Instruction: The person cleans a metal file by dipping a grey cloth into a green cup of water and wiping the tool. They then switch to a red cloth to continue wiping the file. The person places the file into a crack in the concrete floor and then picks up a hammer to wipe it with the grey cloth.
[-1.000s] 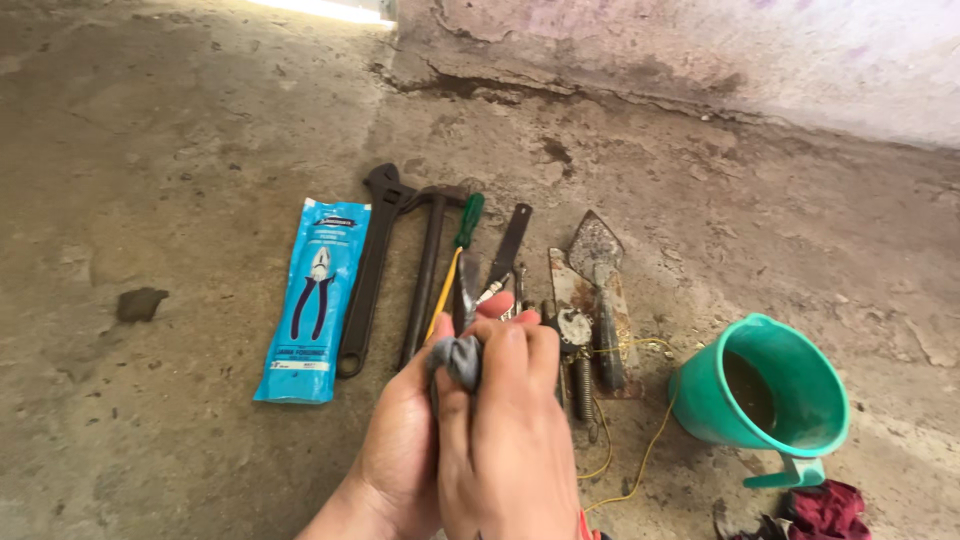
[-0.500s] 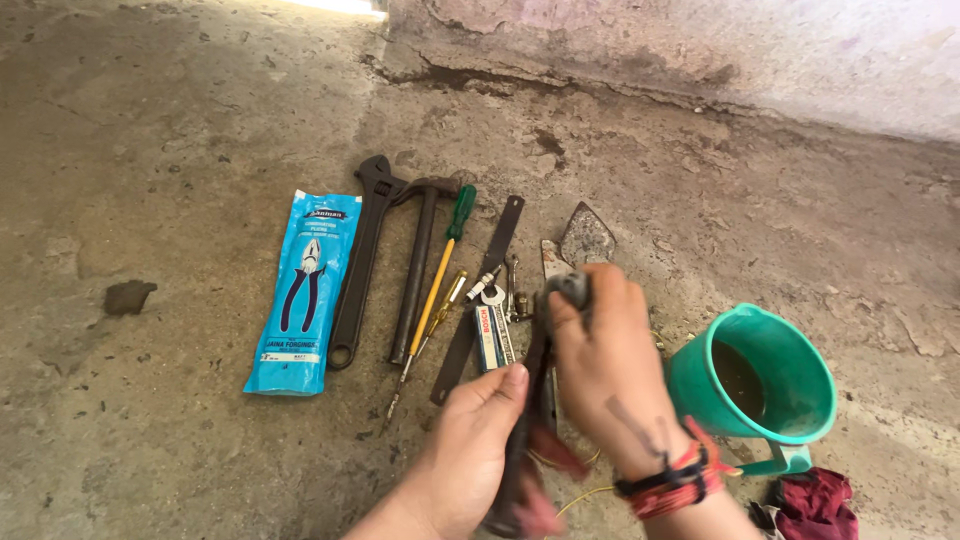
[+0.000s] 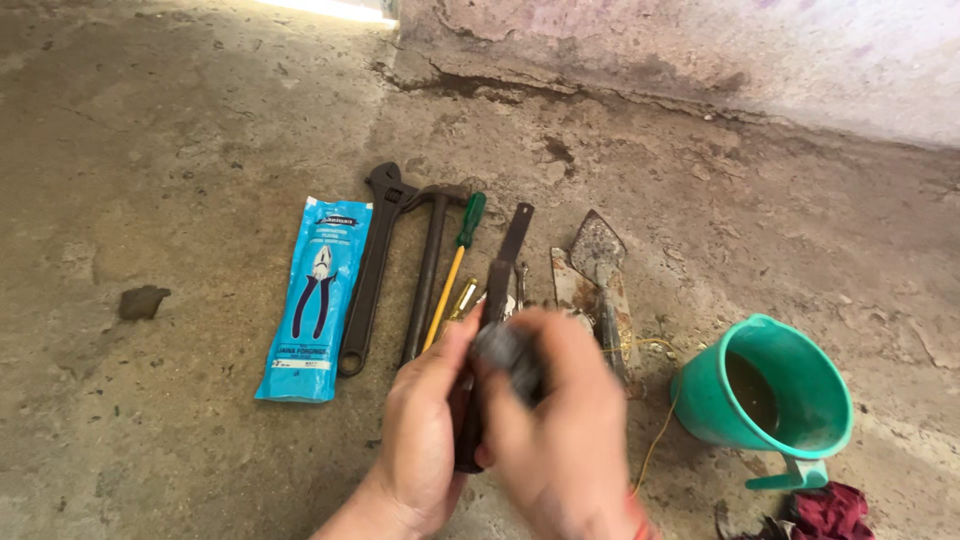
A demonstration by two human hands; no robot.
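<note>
Two hands meet over a row of tools on the concrete floor, left hand gripping a dark tool while right hand fingers pinch a grey rag against it, wiping apparently unfinished, left of the green cup.

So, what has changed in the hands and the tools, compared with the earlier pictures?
The right hand, raised high over the dark tool half a second ago, has come back down and now presses the grey cloth against it, close to the left hand, which keeps its grip. The blue pliers packet, wrench, hammer, screwdriver, trowel and green jug lie unchanged.
</note>
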